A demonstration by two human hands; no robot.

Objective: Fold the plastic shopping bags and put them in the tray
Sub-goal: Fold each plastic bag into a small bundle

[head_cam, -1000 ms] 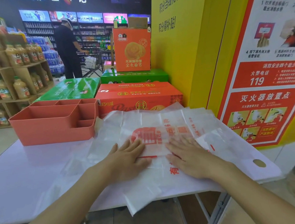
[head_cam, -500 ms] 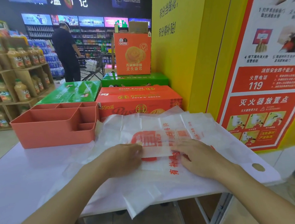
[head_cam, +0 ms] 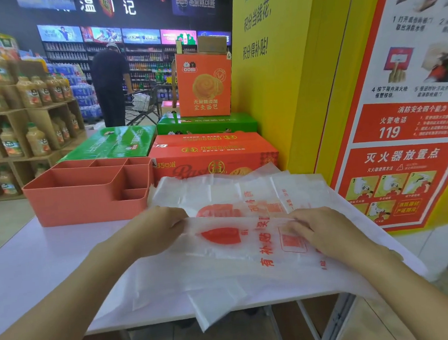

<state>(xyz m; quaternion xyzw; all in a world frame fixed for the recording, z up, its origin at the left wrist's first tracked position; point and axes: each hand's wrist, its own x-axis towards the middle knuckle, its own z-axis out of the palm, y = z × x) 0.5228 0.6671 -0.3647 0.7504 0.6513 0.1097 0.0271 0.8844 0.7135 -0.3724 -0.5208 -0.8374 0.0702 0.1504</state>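
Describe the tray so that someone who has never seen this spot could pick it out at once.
Start at the white table beside the yellow wall. On its far left part, left of the plastic bags, stands the tray. It alone is plain salmon-coloured, open-topped and split into compartments; the green carton and red carton behind it are closed and printed.

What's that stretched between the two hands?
In the head view, the top plastic bag, red emblem showing, spans from the left hand to the right hand.
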